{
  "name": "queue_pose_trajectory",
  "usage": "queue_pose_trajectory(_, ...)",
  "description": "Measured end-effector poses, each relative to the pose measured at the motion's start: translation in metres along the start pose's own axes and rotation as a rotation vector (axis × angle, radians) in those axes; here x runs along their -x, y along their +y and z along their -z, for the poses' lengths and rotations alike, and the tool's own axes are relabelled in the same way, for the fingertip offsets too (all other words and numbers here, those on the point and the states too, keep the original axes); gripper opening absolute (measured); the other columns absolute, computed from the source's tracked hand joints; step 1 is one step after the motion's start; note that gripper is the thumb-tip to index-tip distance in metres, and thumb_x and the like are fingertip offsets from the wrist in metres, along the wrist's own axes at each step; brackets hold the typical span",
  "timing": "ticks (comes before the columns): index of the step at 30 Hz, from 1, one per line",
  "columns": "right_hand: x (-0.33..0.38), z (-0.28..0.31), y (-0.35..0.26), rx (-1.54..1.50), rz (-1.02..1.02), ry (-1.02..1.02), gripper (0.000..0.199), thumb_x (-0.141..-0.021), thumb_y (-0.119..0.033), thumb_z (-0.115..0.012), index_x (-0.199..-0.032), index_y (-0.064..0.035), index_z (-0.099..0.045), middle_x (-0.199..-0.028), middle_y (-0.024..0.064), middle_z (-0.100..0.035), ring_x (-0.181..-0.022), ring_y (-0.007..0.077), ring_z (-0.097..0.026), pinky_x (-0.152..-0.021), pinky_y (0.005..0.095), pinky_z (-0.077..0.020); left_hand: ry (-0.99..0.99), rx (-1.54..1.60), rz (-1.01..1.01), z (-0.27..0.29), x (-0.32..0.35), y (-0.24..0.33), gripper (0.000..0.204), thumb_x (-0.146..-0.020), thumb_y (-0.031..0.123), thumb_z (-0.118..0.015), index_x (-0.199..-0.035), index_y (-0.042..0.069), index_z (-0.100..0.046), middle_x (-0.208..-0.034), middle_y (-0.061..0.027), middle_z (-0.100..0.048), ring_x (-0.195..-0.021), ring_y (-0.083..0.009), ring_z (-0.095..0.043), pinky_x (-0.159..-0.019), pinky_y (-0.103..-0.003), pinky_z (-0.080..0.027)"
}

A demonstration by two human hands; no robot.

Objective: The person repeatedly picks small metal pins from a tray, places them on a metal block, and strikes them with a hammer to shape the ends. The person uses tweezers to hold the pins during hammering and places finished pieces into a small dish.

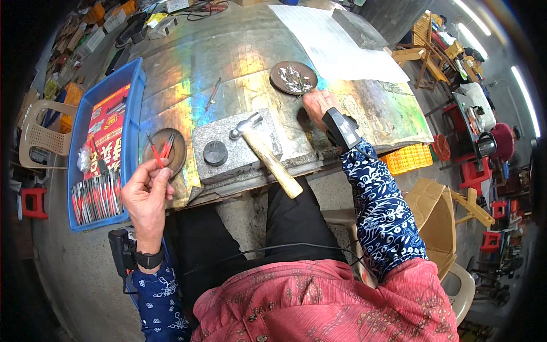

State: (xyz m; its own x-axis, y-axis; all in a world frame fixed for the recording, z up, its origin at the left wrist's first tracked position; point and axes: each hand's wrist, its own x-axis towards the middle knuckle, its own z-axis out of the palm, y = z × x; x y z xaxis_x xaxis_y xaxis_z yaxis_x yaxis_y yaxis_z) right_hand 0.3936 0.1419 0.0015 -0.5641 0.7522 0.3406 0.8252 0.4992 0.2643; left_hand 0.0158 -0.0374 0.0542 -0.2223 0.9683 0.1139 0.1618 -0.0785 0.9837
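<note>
At far left, a blue plastic tray (pixel 134 85) holds red-handled tools. The left hand (pixel 146 194) pinches a thin red-handled tool (pixel 155 155) above a round brown dish (pixel 176 153). Past the wooden-handled hammer (pixel 268 153) on the grey stone block (pixel 228 137), the right hand (pixel 317 104) presses fingers down on the tabletop (pixel 228 57), holding nothing visible.

I see small red-handled tool (pixel 155 153) pinched upright, tip raised over brown round dish (pixel 165 150) holding more red pieces. Second dark dish (pixel 293 77), full of small silvery metal bits, sits farther back on surface, just beyond my right-hand side.

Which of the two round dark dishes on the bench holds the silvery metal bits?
The far round dark dish, just beyond the right hand; the near round dark dish holds red-handled pieces.
</note>
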Motion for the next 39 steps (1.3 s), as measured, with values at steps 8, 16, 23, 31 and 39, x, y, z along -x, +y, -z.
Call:
queue_pose_trajectory(8,0.017,0.013,0.005,-0.265,-0.156,-0.012,0.016,-0.071,-0.011,-0.066,-0.077,-0.0015,-0.054,-0.074,0.0201,-0.057,-0.073,0.0385,-0.059,-0.065,0.0461,-0.0480,-0.021,0.038,0.020,-0.004,0.004,0.001,0.018,-0.091,0.002,-0.063,-0.108,-0.003,-0.064,-0.078,-0.0023,-0.064,-0.058,-0.0042,-0.056,-0.050,-0.018,-0.043)
queue_pose_trajectory(16,0.027,0.062,-0.010,-0.426,-0.399,-0.093,0.015,-0.079,-0.012,-0.063,-0.086,-0.0002,-0.057,-0.078,0.0201,-0.062,-0.074,0.0371,-0.062,-0.068,0.0422,-0.0491,-0.051,0.154,0.091,-0.015,0.005,0.009,0.017,-0.091,0.003,-0.062,-0.107,-0.003,-0.064,-0.082,-0.0052,-0.066,-0.061,-0.0058,-0.057,-0.053,-0.018,-0.045)
queue_pose_trajectory(23,0.039,0.108,-0.057,-0.849,-0.447,0.056,0.021,-0.086,-0.004,-0.062,-0.106,0.0001,-0.065,-0.080,0.0105,-0.066,-0.070,0.0150,-0.063,-0.065,0.0283,-0.0496,-0.136,0.286,0.095,-0.031,0.008,0.015,0.016,-0.091,0.003,-0.061,-0.106,-0.003,-0.064,-0.087,-0.0084,-0.069,-0.072,-0.0074,-0.061,-0.055,-0.018,-0.047)
queue_pose_trajectory(31,0.040,0.152,-0.118,-1.044,-0.272,0.110,0.007,-0.089,0.002,-0.062,-0.096,0.0027,-0.065,-0.074,0.0051,-0.065,-0.064,0.0089,-0.062,-0.057,0.0213,-0.0491,-0.186,0.523,0.157,-0.042,0.020,0.018,0.016,-0.091,0.005,-0.062,-0.105,-0.004,-0.063,-0.091,-0.0119,-0.069,-0.074,-0.0122,-0.065,-0.058,-0.021,-0.055)
queue_pose_trajectory(39,0.043,0.180,-0.178,-1.682,-0.467,-0.022,0.008,-0.089,0.000,-0.064,-0.096,0.0044,-0.063,-0.082,0.0044,-0.065,-0.064,0.0084,-0.063,-0.056,0.0195,-0.0494,-0.217,0.770,0.210,-0.048,0.035,0.024,0.017,-0.093,0.005,-0.060,-0.107,-0.003,-0.060,-0.094,-0.0160,-0.068,-0.079,-0.0191,-0.069,-0.062,-0.027,-0.060)
